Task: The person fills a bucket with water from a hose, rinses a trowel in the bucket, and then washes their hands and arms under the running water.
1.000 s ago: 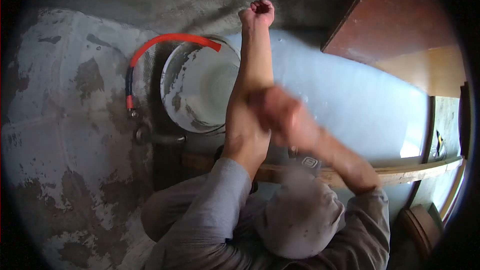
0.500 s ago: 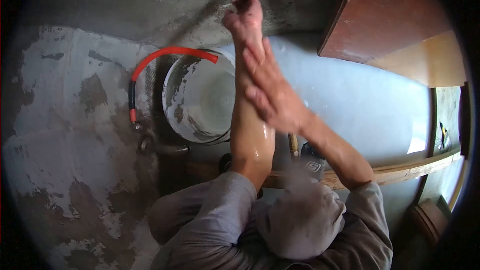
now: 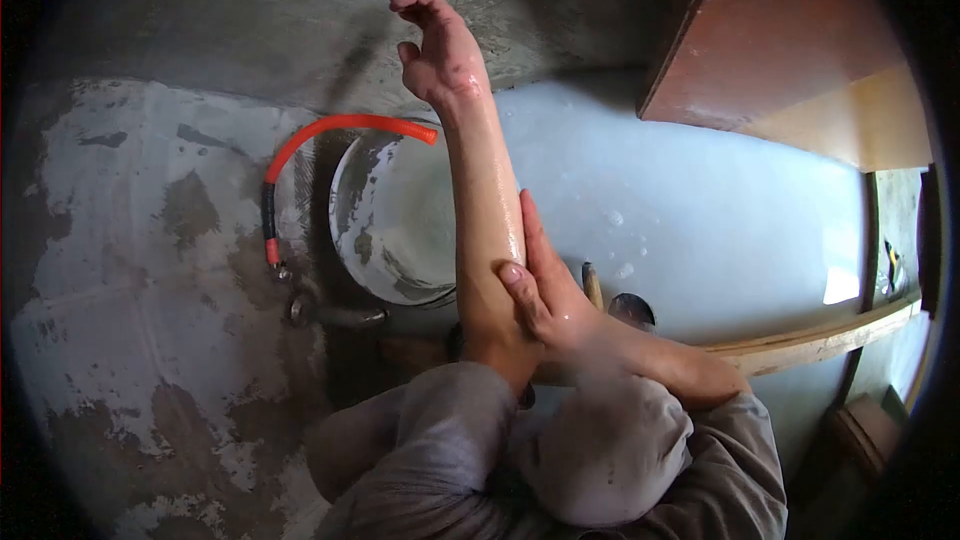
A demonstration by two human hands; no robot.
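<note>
My left arm is stretched forward, palm up. My left hand (image 3: 445, 55) has loosely bent fingers, the thumb apart, and nothing in it. Wrapped round the wet left forearm (image 3: 485, 200), near the elbow, is my right hand (image 3: 548, 295), its thumb on top and its other fingers partly hidden. Beside the forearm stands a round white bucket (image 3: 347, 250), smeared with grey, its right side covered by the arm. A red hose (image 3: 350, 122) with a black band curves over to the bucket's rim.
A metal pipe piece (image 3: 350, 317) lies left of my arm. A wooden beam (image 3: 800, 345) crosses at the right, with a wooden handle (image 3: 592, 287) and dark round object (image 3: 632, 310) near its hidden part. A reddish-brown board (image 3: 770, 30) juts in above a pale, shiny surface (image 3: 690, 190).
My right hand has slid from near the left wrist down the forearm toward the elbow. My left hand has swung a little to the left and its fingers have loosened.
</note>
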